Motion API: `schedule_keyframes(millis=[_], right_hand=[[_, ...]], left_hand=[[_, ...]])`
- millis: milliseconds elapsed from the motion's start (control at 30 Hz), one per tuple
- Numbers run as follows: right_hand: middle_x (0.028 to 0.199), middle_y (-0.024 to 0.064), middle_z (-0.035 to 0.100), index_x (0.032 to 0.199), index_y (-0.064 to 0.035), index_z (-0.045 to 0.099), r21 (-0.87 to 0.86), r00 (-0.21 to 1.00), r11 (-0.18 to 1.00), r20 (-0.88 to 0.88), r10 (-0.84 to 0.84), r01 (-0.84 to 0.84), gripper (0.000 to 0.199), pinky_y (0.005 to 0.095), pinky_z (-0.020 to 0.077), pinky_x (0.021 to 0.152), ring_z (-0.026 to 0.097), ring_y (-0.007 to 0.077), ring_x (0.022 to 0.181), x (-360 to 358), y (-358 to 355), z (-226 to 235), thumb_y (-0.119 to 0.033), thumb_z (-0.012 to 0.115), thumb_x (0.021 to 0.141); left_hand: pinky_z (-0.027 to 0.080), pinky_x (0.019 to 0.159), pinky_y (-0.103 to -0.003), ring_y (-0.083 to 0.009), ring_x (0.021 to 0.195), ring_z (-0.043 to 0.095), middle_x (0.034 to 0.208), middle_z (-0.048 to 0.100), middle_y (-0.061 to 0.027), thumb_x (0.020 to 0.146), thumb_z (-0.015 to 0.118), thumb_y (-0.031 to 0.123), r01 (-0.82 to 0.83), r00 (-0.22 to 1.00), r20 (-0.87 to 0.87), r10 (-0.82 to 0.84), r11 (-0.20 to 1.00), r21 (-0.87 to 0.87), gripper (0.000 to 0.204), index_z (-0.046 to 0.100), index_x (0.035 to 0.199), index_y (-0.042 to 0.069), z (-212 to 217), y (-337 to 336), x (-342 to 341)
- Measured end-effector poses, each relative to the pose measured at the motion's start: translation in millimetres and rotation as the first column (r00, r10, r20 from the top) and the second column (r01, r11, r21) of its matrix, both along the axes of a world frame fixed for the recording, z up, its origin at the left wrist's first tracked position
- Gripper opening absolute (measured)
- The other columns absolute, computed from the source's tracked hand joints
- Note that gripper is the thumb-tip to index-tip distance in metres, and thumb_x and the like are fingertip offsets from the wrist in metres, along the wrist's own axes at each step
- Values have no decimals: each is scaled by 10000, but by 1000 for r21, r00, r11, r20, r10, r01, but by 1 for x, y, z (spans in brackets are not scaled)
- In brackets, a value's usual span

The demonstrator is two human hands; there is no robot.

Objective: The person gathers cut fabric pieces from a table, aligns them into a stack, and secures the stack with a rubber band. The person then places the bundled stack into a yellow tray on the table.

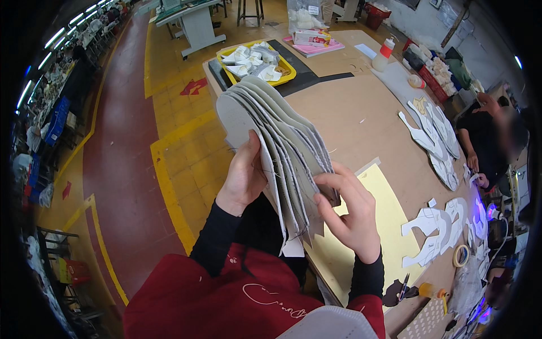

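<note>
A thick stack of grey, insole-shaped pieces (pixel 271 130) is held up in front of me, its layers fanned a little apart and loose threads hanging from the edges. My left hand (pixel 247 174) grips the stack from the left side, thumb laid along the outer piece. On the opposite side, my right hand (pixel 353 212) pinches the near right edge of the layers between thumb and fingers. The far ends of the pieces are rounded. Beneath my right hand, a pale yellow sheet (pixel 389 198) lies on the brown-covered table (pixel 350 121).
A yellow tray (pixel 286 75) with white pieces sits at the table's far left corner. White cut pieces (pixel 432 141) lie to the right, near a person in black (pixel 488 138). A red-and-white bottle (pixel 384 55) stands at the back; a pen (pixel 403 287) and tape roll (pixel 461 256) lie nearer.
</note>
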State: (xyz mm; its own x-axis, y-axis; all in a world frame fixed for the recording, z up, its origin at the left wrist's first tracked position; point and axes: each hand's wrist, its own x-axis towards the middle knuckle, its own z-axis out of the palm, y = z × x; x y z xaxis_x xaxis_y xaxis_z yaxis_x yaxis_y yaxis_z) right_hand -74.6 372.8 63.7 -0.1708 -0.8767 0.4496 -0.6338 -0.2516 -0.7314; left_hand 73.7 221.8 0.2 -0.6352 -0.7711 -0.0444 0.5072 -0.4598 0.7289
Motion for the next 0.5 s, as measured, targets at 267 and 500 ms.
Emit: schedule_keyframes(millis=[267,500], right_hand=[[1268,184,612,1042,-5,689,-127,993,988,-68,-99,89,221,312,555,692,696,215,855,-11,-9,-14,44,640,832],[1231,158,631,1050,2,722,-3,988,1000,154,3,-2,222,263,511,665,631,134,759,-22,-6,-8,-73,714,841]], left_hand=[[433,1074,-380,-194,1230,545,1318,576,-74,1060,373,432,55,995,-83,-56,998,-16,495,458,1385,68,13,3,-6],[410,1096,-391,-210,1291,508,1382,529,-107,1065,333,447,40,996,-71,-46,996,-76,553,416,1402,15,17,6,-11]])
